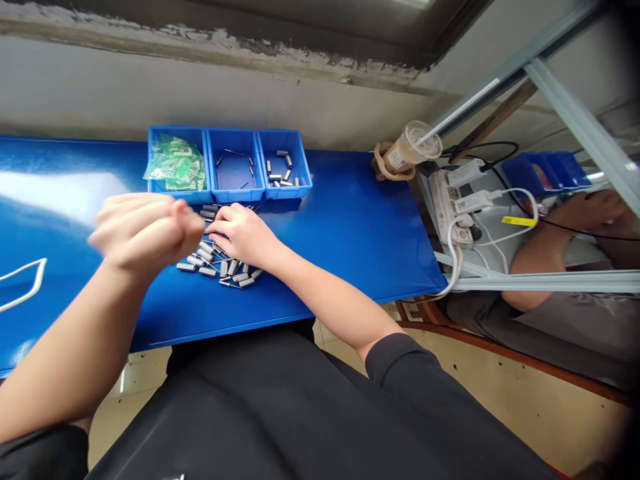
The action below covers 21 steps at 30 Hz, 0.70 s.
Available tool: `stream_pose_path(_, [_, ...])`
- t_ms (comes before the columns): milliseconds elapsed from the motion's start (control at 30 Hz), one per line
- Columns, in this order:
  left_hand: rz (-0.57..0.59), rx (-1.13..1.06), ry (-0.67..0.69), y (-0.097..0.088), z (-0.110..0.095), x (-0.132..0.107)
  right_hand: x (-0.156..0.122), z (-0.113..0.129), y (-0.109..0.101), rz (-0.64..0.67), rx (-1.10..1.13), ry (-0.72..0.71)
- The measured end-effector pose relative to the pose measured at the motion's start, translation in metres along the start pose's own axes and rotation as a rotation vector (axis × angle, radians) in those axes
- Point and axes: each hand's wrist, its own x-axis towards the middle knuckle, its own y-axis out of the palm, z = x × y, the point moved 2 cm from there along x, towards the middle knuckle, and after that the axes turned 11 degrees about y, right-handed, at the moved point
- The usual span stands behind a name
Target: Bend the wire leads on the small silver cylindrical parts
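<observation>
The left hand (145, 230) is making a fist, its contents hidden. Many metal pieces (205, 255) are lying loose on the table (350, 227), the right hand (243, 230) bending over them, any pinch hidden; only a few are occupying the right bin (287, 193).

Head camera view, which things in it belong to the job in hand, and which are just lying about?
Likely part of the job:
- small metal parts at the right hand
- three blue bins
- perhaps the plastic bag with green contents

Apparently just lying about:
- drink cup
- power strip
</observation>
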Motion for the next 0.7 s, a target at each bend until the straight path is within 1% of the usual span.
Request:
stream_pose_path(133, [-0.054,0.008,-0.027,0.024,0.025,0.028,0.001,0.002,0.002,-0.004,-0.07,0.028])
stream_pose_path(200, [-0.098,0.032,-0.036,0.035,0.04,0.038,0.0,0.002,0.001,-0.028,-0.041,0.032])
stream_pose_path(300, [-0.2,0.154,-0.03,0.043,0.058,0.043,-0.002,-0.002,-0.005,-0.118,0.128,0.045])
stream_pose_path(333, [-0.22,0.177,-0.015,0.044,0.061,0.043,-0.003,-0.004,-0.007,-0.158,0.209,0.064])
stream_pose_path(367, [-0.209,0.183,0.0,0.046,0.064,0.042,-0.004,-0.006,-0.01,-0.198,0.297,0.087])
stream_pose_path(467, [-0.195,0.198,-0.019,0.05,0.064,0.04,-0.006,-0.012,-0.016,-0.312,0.564,0.153])
stream_pose_path(533, [-0.199,0.181,-0.015,0.053,0.059,0.04,-0.006,-0.014,-0.019,-0.342,0.718,0.187])
stream_pose_path(600, [-0.198,0.135,0.005,0.055,0.053,0.041,-0.005,-0.015,-0.02,-0.326,0.871,0.218])
stream_pose_path(700, [-0.157,0.027,0.045,0.06,0.047,0.041,-0.002,-0.014,-0.022,-0.279,1.092,0.267])
